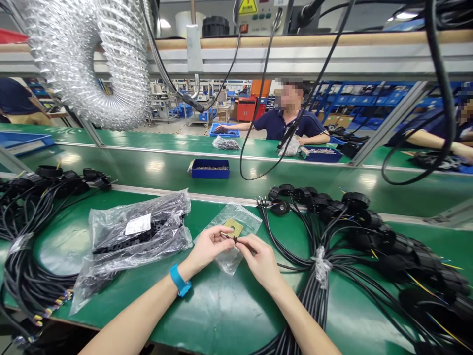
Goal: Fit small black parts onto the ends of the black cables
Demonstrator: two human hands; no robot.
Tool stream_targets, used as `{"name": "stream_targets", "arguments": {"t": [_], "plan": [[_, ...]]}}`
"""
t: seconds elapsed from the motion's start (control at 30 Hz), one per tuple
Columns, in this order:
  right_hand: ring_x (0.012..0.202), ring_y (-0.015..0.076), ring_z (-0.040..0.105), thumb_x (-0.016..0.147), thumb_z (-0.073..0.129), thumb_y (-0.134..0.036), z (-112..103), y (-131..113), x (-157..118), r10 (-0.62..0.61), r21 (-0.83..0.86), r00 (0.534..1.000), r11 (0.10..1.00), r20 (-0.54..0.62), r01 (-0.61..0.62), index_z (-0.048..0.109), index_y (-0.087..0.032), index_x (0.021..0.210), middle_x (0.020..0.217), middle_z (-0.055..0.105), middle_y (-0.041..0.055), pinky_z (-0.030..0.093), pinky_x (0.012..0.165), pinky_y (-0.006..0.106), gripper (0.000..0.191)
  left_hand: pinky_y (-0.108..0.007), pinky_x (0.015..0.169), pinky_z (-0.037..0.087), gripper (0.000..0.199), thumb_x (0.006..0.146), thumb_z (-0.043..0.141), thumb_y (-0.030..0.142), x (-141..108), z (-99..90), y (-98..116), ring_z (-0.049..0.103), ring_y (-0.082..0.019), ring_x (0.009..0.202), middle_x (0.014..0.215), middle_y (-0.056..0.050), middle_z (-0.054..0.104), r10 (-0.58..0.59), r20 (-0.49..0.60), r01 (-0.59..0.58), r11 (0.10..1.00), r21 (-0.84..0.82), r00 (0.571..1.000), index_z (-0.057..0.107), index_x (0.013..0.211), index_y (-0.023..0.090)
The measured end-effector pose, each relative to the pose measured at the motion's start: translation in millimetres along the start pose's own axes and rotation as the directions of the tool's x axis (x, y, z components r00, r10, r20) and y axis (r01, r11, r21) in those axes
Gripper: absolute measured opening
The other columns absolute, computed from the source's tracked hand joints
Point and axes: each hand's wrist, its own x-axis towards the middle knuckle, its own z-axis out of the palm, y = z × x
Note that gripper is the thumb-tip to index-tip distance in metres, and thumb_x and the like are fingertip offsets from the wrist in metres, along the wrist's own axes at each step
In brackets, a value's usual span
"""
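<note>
With the fingers of my left hand and right hand I pinch a small dark part, probably two-handed for steadiness, over the clear plastic bag near the far edge of the tabletop.

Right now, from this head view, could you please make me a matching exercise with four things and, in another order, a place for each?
Things:
1. Bright blue wristband
2. Silver ribbed flexible duct
3. Large clear plastic bag with a white label
4. Flat yellowish piece

Places:
A. Lying on the green bench, left of both hands
B. Hanging at the upper left
C. Around the wrist of the left hand
D. At the small clear bag, by the fingertips

Pairs: 1-C, 2-B, 3-A, 4-D
</note>
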Motion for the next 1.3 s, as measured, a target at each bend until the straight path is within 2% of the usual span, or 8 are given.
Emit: {"name": "stream_targets", "arguments": {"t": [0.3,0.67,0.83,0.93,1.0,1.07,1.13,1.3], "plan": [[0.074,0.0101,0.056,0.091,0.054,-0.025,-2,1,0,-0.015,-0.015,1.0,1.0,-0.001,0.015,0.067,-0.017,0.087,0.08,0.062,0.0018,0.041,0.07,0.022,0.016,-0.027,0.075,0.05,0.037,0.073,0.074,0.027,0,-2.2,-5,0.06,-0.013,0.075,0.094,-0.011,0.065,0.006,0.041,-0.006,1.0,-0.01,0.999,0.067,0.103,0.007],[0.06,0.0102,0.046,0.088,0.055,-0.037,-6,5,3,0.243,0.226,0.952,0.933,0.183,-0.282,0.063,-0.011,0.069,0.061,0.052,0.0022,0.035,0.058,0.022,0.034,-0.026,0.079,0.046,0.022,0.077,0.07,0.025,-2,-0.6,-4,0.059,-0.015,0.086,0.091,-0.009,0.064,0.255,0.101,-0.271,0.941,0.203,0.962,0.072,0.094,0.012],[0.048,0.007,0.035,0.084,0.057,-0.045,-3,4,6,0.312,0.296,0.919,0.878,0.242,-0.376,0.063,-0.009,0.076,0.059,0.05,0.0013,0.026,0.045,0.021,0.037,-0.027,0.084,0.045,0.022,0.081,0.066,0.028,-2,-7.2,21,0.059,-0.016,0.091,0.096,-0.009,0.063,0.344,0.148,-0.375,0.856,0.357,0.927,0.071,0.098,0.015],[0.052,0.0095,0.045,0.083,0.059,-0.043,-6,3,10,0.297,0.214,0.954,0.93,0.035,-0.298,0.066,-0.01,0.084,0.068,0.057,0.0037,0.035,0.049,0.022,0.033,-0.027,0.087,0.043,0.025,0.089,0.054,0.034,-7,-36.1,46,0.057,-0.017,0.096,0.103,-0.008,0.062,0.406,0.043,-0.332,0.675,0.658,0.913,0.069,0.099,0.017],[0.06,0.0113,0.052,0.085,0.058,-0.038,-15,2,18,0.194,0.044,0.976,0.981,-0.103,-0.19,0.067,-0.013,0.085,0.076,0.06,0.0047,0.04,0.058,0.023,0.027,-0.033,0.082,0.042,0.033,0.093,0.044,0.039,-12,-67.0,57,0.059,-0.021,0.092,0.1,-0.008,0.062,0.366,-0.073,-0.078,0.381,0.921,0.928,0.069,0.091,0.017],[0.07,0.0126,0.054,0.088,0.056,-0.034,-27,3,31,0.058,-0.222,0.985,0.971,-0.165,-0.095,0.067,-0.015,0.088,0.082,0.061,0.0046,0.041,0.066,0.024,0.022,-0.04,0.072,0.042,0.04,0.094,0.036,0.036,-16,-100.1,58,0.06,-0.031,0.085,0.091,-0.014,0.063,0.237,-0.245,0.243,0.038,0.969,0.94,0.065,0.081,0.012],[0.079,0.0141,0.055,0.09,0.054,-0.032,-40,6,48,-0.019,-0.492,0.984,0.867,-0.177,-0.072,0.067,-0.016,0.092,0.086,0.061,0.0048,0.039,0.073,0.026,0.02,-0.042,0.07,0.041,0.034,0.09,0.033,0.022,-17,-127.4,51,0.06,-0.036,0.086,0.088,-0.018,0.063,0.07,-0.312,0.32,-0.162,0.933,0.947,0.064,0.081,0.01],[0.091,0.0198,0.055,0.092,0.051,-0.032,-55,42,83,0.164,-0.766,0.963,0.583,-0.215,-0.27,0.065,-0.015,0.091,0.097,0.058,0.0091,0.038,0.073,0.029,0.023,-0.039,0.073,0.038,0.03,0.081,0.033,0.011,-9,-149.5,36,0.059,-0.036,0.094,0.096,-0.017,0.064,-0.138,-0.312,0.295,-0.132,0.946,0.94,0.063,0.085,0.012]]}}
